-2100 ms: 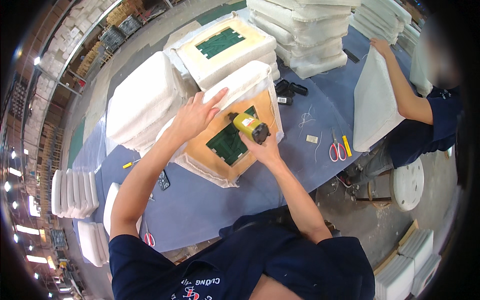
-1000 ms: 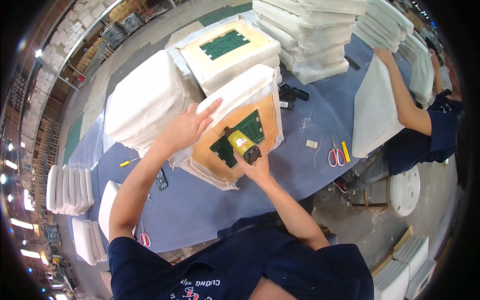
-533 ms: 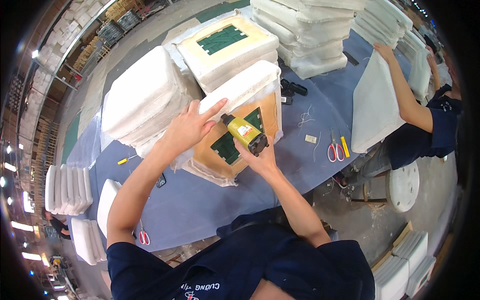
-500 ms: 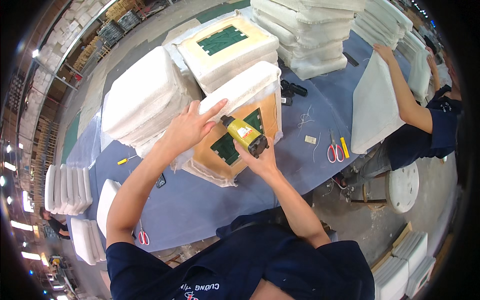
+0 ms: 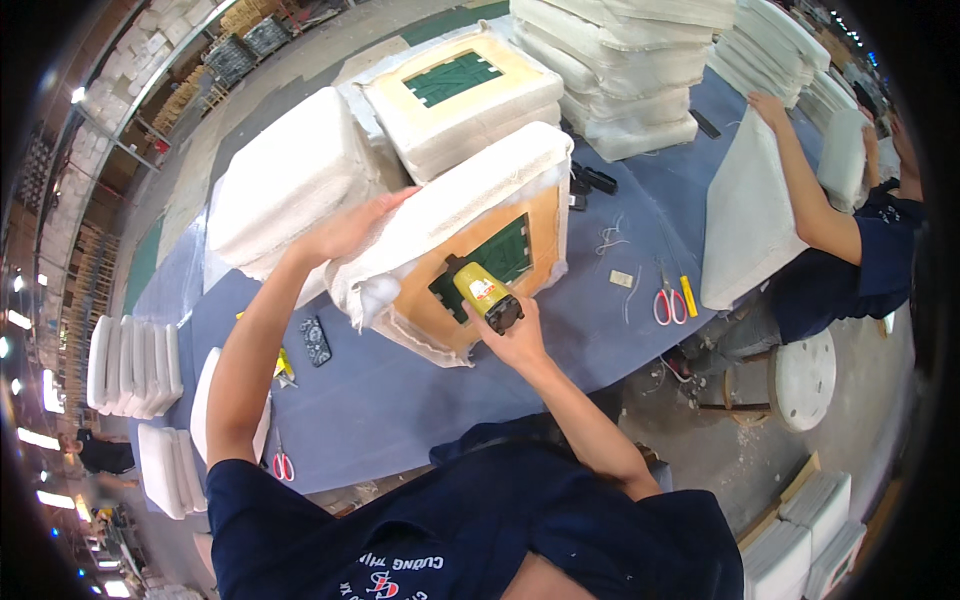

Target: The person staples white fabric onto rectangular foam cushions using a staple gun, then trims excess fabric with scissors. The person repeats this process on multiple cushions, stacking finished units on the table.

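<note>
A seat cushion [image 5: 490,160] stands tilted on the blue-covered table. White fabric wraps its sides, and its wooden underside with a green webbed opening faces me. My right hand [image 5: 516,334] is closed round a yellow-green staple gun [image 5: 478,287] with a black nose, held in front of the green opening; whether it touches the wood I cannot tell. My left hand [image 5: 350,232] lies against the cushion's white far side, fingers stretched out and slightly blurred. Loose fabric and a tuft of white padding [image 5: 380,296] show at the cushion's left corner.
Stacked cushions [image 5: 285,175] stand behind, with a taller pile [image 5: 630,70] farther back. A phone [image 5: 315,341] and scissors [image 5: 284,465] lie at left. More scissors [image 5: 669,300] and a yellow-handled tool [image 5: 688,296] lie at right, near a co-worker [image 5: 830,240] holding a cushion.
My left hand has moved left and down from the cushion's front to its far side. The cushion has tipped more upright. The staple gun has shifted slightly down and left.
</note>
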### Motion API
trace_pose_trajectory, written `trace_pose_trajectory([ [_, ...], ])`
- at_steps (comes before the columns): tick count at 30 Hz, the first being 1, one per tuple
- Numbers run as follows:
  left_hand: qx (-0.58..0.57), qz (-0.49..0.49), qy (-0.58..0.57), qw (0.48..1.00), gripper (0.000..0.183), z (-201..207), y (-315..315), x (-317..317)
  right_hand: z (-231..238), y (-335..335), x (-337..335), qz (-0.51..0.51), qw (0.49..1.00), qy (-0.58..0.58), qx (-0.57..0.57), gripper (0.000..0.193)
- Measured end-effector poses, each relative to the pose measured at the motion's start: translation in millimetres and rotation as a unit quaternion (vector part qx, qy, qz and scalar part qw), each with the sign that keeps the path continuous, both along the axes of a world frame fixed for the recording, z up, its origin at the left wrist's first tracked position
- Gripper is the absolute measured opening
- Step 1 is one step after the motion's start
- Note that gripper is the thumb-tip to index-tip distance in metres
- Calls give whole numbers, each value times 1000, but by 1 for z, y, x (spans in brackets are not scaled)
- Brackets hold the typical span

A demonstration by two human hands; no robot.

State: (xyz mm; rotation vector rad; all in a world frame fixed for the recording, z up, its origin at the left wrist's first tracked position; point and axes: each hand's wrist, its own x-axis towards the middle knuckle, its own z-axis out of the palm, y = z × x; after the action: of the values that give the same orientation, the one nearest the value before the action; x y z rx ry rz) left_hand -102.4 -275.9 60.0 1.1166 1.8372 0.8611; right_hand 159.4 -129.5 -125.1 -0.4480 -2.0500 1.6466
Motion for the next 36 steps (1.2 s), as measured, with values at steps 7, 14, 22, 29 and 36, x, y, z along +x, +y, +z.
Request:
trace_pose_trajectory([
  [7, -148, -48, 404, 901, 60, 16, 20, 57, -50, -7, -20, -83, 995, 43, 22, 51],
  [14, -80, -37, 574, 814, 68, -6, 0, 61, 50, 0, -9, -21, 994, 98, -36, 34],
  [22, -63, -53, 602, 794, 83, -11, 1, 64, 60, 2, -17, 2, 995, 99, -6, 32],
  [29, -123, -26, 561, 818, 89, -1, 8, 82, 62, -5, -12, 51, 998, 32, 24, 40],
  [36, 29, -22, 122, 992, 68, 1, -23, 15, 14, -13, 13, 23, 996, 76, 33, 42],
])
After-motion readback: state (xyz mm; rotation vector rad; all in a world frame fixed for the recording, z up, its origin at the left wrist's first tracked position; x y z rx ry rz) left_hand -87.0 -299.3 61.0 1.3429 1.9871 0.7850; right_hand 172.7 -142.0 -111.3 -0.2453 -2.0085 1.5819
